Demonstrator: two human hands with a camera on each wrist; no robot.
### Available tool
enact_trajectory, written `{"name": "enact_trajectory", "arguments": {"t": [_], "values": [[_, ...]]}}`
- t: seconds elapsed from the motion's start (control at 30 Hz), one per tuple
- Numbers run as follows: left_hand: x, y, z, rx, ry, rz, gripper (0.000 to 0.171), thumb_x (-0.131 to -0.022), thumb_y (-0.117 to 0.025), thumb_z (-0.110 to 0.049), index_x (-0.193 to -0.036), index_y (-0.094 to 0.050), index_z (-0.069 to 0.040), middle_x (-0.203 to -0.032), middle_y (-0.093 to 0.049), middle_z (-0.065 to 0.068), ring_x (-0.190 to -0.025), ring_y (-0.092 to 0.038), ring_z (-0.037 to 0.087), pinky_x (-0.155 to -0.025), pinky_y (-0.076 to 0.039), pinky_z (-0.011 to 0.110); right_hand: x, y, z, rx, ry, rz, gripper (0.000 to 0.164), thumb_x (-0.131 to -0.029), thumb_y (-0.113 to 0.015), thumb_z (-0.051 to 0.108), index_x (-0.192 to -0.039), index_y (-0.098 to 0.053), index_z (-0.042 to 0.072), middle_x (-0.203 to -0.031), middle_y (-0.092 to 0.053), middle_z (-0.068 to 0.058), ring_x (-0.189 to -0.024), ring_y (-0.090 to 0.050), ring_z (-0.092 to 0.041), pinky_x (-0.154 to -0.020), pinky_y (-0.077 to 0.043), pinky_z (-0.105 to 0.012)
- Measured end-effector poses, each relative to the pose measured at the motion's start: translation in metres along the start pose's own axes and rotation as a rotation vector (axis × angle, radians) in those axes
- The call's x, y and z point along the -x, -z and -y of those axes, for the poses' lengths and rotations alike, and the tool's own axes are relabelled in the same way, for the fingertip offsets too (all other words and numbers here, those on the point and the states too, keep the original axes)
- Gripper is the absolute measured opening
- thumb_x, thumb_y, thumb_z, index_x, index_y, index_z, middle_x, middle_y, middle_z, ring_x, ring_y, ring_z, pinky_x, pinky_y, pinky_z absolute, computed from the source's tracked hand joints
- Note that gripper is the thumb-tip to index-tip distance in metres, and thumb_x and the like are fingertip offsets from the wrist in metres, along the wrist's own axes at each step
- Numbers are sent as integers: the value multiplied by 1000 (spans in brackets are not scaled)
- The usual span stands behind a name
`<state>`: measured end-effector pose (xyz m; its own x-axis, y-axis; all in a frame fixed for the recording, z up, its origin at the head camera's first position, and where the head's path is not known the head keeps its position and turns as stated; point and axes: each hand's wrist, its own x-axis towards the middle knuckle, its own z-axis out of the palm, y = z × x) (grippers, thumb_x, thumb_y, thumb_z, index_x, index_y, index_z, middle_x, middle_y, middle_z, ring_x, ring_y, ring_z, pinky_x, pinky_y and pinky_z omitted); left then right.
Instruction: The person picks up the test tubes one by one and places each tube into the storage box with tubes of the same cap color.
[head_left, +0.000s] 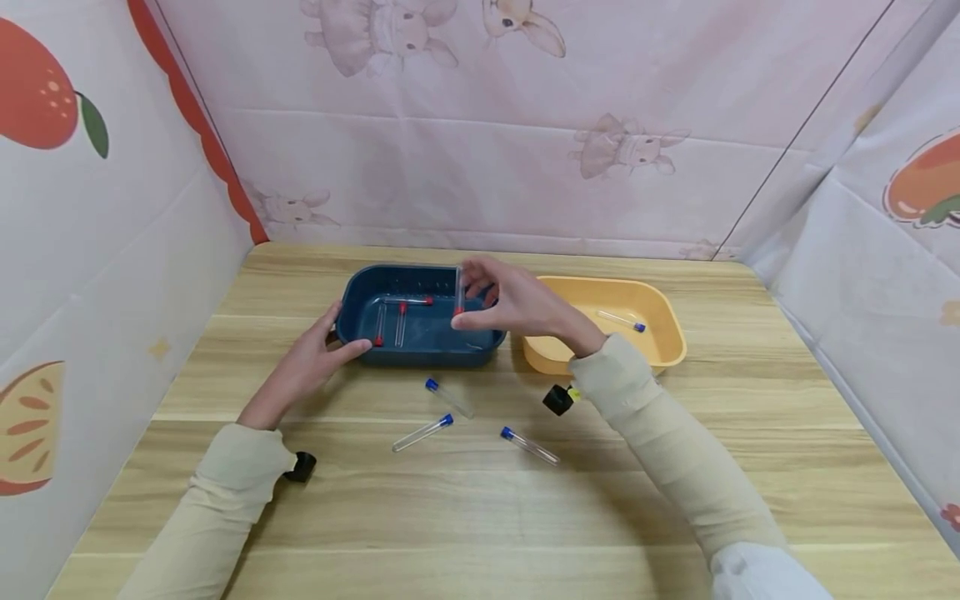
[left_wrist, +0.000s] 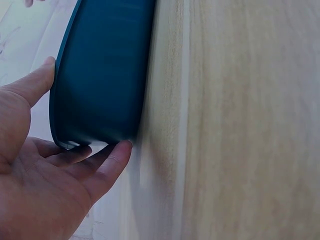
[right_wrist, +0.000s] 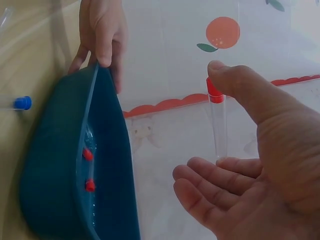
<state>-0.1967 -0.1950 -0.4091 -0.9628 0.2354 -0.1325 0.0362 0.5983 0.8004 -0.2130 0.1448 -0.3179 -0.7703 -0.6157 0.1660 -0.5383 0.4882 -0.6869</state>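
My right hand (head_left: 517, 300) pinches a red-capped test tube (right_wrist: 219, 120) upright above the right part of the dark blue basin (head_left: 427, 358). The thumb presses the cap and a fingertip touches the tube's lower end in the right wrist view. At the basin's left end rests my left hand (head_left: 307, 367), its thumb on the rim and its fairly straight fingers against the outer wall (left_wrist: 100, 80). Inside the basin lie red-capped tubes (head_left: 401, 325). Three blue-capped test tubes lie in front on the table, among them one tube (head_left: 423, 433) and another (head_left: 530, 447).
A yellow basin (head_left: 667, 354) stands right of the blue one, partly behind my right forearm, with a blue-capped tube (head_left: 622, 321) inside. Patterned cloth walls (head_left: 487, 167) border the wooden table (head_left: 450, 525) at the back and sides.
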Motion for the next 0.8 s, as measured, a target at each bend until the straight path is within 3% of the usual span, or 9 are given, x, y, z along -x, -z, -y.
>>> {"name": "enact_trajectory", "arguments": {"t": [0.4,0.57,0.8], "values": [[0,-1,1,7,7,3,105,-99,-64,-54,-165,2,-7,-170,-7,25,-150,-28,47,-118,-29,58,-20,0,-7,-27,-9,31,80,-91,-81,26,-154,-40,-3,-132,-61,-13,-116,-62,-24,-100,-53,-40],[1,-1,1,8,3,2,103,-100,-64,-51,-166,3,-7,-170,-6,24,-150,-28,46,-119,-27,59,-27,-1,-10,-42,-16,23,80,-92,-81,25,-154,-39,-3,-132,-61,-13,-115,-62,-24,-101,-52,-45],[1,0,1,0,1,0,103,-100,-64,-52,-166,3,-8,-170,-7,24,-150,-28,46,-119,-27,59,-37,-3,-11,-35,-16,7,80,-92,-80,26,-154,-39,-4,-132,-62,-15,-114,-63,-24,-101,-52,-44]]}}
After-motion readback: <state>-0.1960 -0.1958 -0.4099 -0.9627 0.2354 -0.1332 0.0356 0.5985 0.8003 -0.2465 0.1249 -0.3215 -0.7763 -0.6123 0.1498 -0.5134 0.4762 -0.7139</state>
